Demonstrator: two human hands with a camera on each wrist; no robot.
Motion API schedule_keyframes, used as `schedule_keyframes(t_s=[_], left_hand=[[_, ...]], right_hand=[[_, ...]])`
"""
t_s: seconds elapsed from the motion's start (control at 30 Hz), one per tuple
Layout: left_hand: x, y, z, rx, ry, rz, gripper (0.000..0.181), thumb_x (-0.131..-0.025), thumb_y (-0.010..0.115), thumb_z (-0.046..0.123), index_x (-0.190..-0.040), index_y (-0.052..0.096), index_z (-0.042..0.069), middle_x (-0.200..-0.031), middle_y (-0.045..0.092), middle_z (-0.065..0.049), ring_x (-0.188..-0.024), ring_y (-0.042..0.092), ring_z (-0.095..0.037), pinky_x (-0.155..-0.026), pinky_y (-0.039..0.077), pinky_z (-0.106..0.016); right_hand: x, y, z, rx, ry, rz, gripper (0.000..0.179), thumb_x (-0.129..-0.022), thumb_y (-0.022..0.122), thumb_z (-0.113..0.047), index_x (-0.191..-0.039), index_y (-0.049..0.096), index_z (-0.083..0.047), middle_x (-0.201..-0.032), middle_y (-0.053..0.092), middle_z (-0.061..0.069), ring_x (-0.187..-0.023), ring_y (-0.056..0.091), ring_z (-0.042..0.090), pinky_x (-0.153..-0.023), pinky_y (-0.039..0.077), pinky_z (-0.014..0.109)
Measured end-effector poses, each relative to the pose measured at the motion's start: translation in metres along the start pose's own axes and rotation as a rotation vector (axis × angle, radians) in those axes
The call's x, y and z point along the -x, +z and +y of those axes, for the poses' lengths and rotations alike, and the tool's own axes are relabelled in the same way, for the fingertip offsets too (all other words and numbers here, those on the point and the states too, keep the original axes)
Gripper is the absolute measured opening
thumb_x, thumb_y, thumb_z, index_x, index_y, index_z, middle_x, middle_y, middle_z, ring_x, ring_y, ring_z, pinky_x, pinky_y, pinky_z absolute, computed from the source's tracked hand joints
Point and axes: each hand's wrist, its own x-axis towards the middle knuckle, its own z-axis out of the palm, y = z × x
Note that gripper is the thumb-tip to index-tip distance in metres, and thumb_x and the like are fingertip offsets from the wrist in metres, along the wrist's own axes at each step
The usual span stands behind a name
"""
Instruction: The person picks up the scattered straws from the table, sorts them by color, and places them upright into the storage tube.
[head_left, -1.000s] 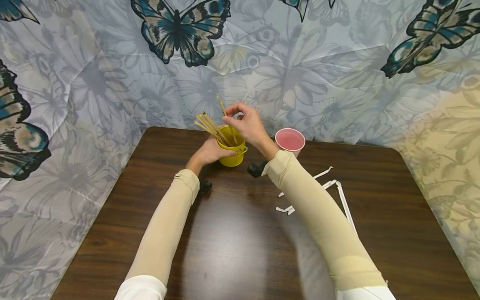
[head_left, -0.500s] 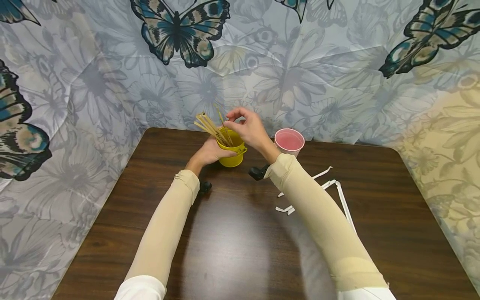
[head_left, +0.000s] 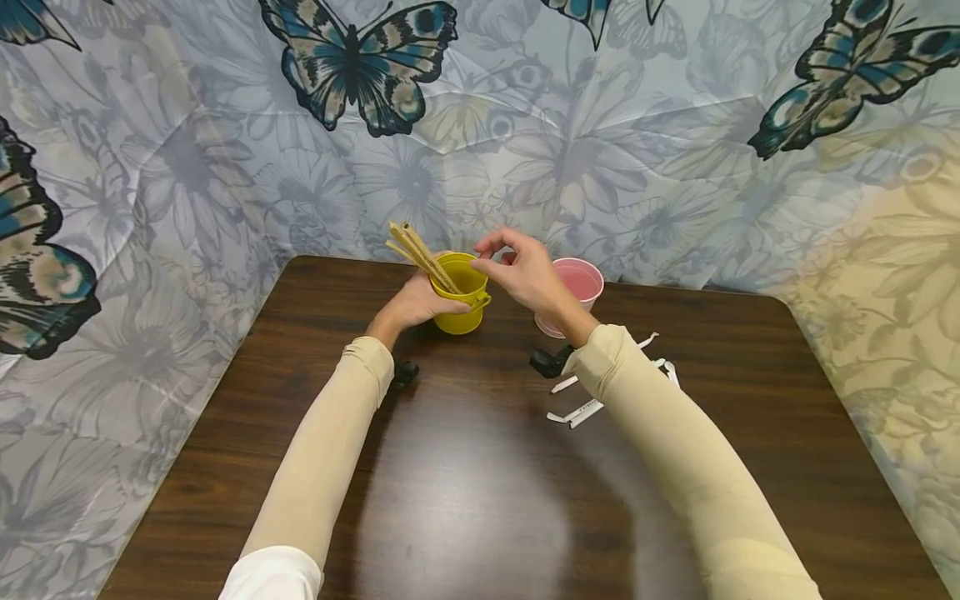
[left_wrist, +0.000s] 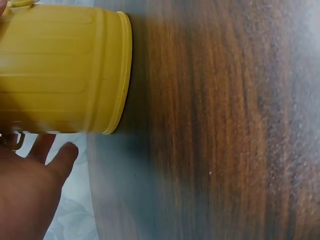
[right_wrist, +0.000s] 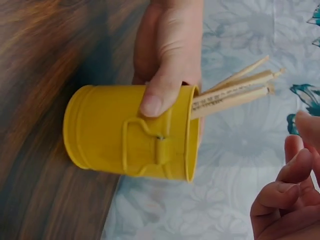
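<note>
A small yellow metal bucket is at the back of the table, gripped by my left hand. The thumb lies across its near side below the rim. Several slim tan paper-wrapped sticks with dark print lean out of the bucket to the left. My right hand is raised just right of the bucket's rim, thumb and fingers loosely bent, with nothing seen between them. In the left wrist view, the bucket shows its ribbed side and base near the tabletop, with right-hand fingertips beside it.
A pink cup stands behind my right wrist, partly covered by it. Several white paper strips lie on the brown table, partly under the right forearm. A butterfly-print cloth hangs directly behind the table.
My right hand has let go of a tan stick, which dropped in among the others in the bucket, and has moved right and slightly down. The left hand keeps its hold.
</note>
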Motion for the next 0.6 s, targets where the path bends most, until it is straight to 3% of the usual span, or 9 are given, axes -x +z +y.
schedule_keyframes(t_s=[0.13,0.3,0.47,0.6], left_hand=[[0.004,0.001,0.001,0.013,-0.036,0.034,0.103,-0.076,0.090,0.013,-0.157,0.027,0.014,-0.146,0.051,-0.016,-0.130,0.054,-0.032,-0.118,0.040,-0.048],[0.016,0.001,0.003,-0.098,-0.128,0.099,0.121,-0.074,0.092,0.027,-0.160,0.008,0.012,-0.159,0.026,-0.018,-0.144,0.040,-0.033,-0.125,0.030,-0.050],[0.031,0.002,0.006,-0.114,-0.164,0.152,0.114,-0.076,0.090,0.032,-0.154,0.009,0.010,-0.158,0.024,-0.019,-0.151,0.030,-0.033,-0.126,0.027,-0.051],[0.044,0.009,0.008,-0.075,-0.196,0.203,0.105,-0.079,0.088,0.032,-0.146,0.011,0.011,-0.154,0.026,-0.018,-0.149,0.029,-0.035,-0.124,0.029,-0.051]], right_hand=[[0.016,-0.010,0.002,-0.021,0.039,-0.020,0.019,-0.091,0.078,-0.022,-0.105,0.071,-0.011,-0.096,0.068,0.002,-0.060,0.048,0.014,-0.056,0.039,0.021],[0.036,-0.024,0.012,0.002,0.057,-0.079,0.021,-0.092,0.077,-0.020,-0.106,0.069,-0.007,-0.094,0.067,0.005,-0.057,0.047,0.010,-0.054,0.037,0.019],[0.058,-0.041,0.020,0.044,0.084,-0.150,0.021,-0.091,0.078,-0.018,-0.106,0.069,-0.007,-0.088,0.066,0.008,-0.056,0.045,0.008,-0.050,0.037,0.018],[0.072,-0.052,0.029,0.069,0.127,-0.204,0.020,-0.090,0.078,-0.020,-0.106,0.070,-0.009,-0.092,0.067,0.007,-0.064,0.054,0.010,-0.059,0.045,0.019]])
